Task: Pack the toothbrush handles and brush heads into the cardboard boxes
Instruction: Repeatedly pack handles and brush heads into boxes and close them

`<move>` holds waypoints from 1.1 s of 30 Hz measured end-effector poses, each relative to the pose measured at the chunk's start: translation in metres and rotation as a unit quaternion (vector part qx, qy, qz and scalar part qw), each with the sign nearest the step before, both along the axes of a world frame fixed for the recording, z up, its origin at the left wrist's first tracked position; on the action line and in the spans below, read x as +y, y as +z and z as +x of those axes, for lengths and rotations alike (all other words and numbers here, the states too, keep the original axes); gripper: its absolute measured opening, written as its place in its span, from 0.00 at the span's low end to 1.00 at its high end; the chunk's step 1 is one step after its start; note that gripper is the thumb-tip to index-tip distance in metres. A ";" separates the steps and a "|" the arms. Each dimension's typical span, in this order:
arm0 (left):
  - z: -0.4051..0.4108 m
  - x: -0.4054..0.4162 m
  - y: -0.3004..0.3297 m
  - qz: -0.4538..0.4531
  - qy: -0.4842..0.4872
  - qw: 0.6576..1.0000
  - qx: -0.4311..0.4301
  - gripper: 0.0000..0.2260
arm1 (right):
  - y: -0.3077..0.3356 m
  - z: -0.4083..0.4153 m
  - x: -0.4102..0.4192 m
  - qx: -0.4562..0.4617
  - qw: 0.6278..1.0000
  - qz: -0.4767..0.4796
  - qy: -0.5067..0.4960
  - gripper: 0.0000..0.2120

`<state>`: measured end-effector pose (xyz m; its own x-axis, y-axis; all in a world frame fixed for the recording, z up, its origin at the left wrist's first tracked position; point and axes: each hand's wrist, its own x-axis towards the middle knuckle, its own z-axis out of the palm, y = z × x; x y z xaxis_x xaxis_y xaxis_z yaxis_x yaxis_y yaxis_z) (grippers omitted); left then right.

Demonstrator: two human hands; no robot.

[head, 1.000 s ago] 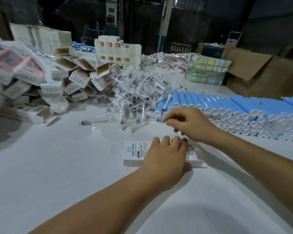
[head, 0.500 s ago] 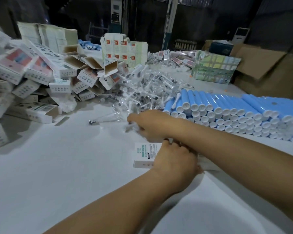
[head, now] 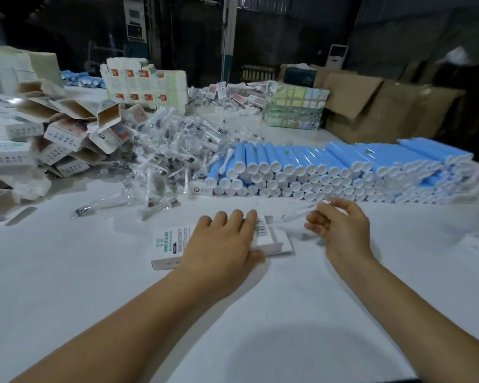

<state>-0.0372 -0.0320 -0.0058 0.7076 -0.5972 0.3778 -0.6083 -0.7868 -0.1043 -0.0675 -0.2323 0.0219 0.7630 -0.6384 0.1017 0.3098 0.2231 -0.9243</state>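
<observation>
Right now: left hand (head: pixel 221 244) flat, fingers straight, pinning white box (head: pixel 271 240) to table (head: pixel 94 286). Right hand (head: pixel 340 225) just beside box's open end, fingertips pinching bagged brush head (head: pixel 299 212), wrist low. Best fed in lengthwise, level with opening, box kept pinned. Brush-head pile (head: pixel 172 150) and blue handle stack (head: pixel 329 167) beyond, well apart from hands.

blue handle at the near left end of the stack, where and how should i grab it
Take the blue handle by its white-capped end, which faces the person and sticks out at the stack's left edge. Come from the near left, where the table is bare, pinching across the round barrel, then pull toward you.
</observation>
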 end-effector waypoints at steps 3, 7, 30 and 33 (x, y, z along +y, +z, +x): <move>0.000 -0.003 0.002 -0.008 0.018 1.000 -0.011 0.33 | -0.004 0.003 0.010 0.013 1.000 0.010 0.017 0.09; -0.003 -0.004 0.004 -0.008 0.035 0.999 -0.024 0.34 | -0.006 0.004 0.030 0.030 0.999 -0.017 0.035 0.07; 0.010 -0.003 0.012 -0.057 0.083 0.994 -0.029 0.36 | -0.018 -0.024 0.055 0.011 0.951 -0.301 0.062 0.16; 0.009 -0.004 0.011 -0.060 0.083 0.994 -0.034 0.35 | -0.016 -0.026 0.056 0.005 0.950 -0.303 0.068 0.16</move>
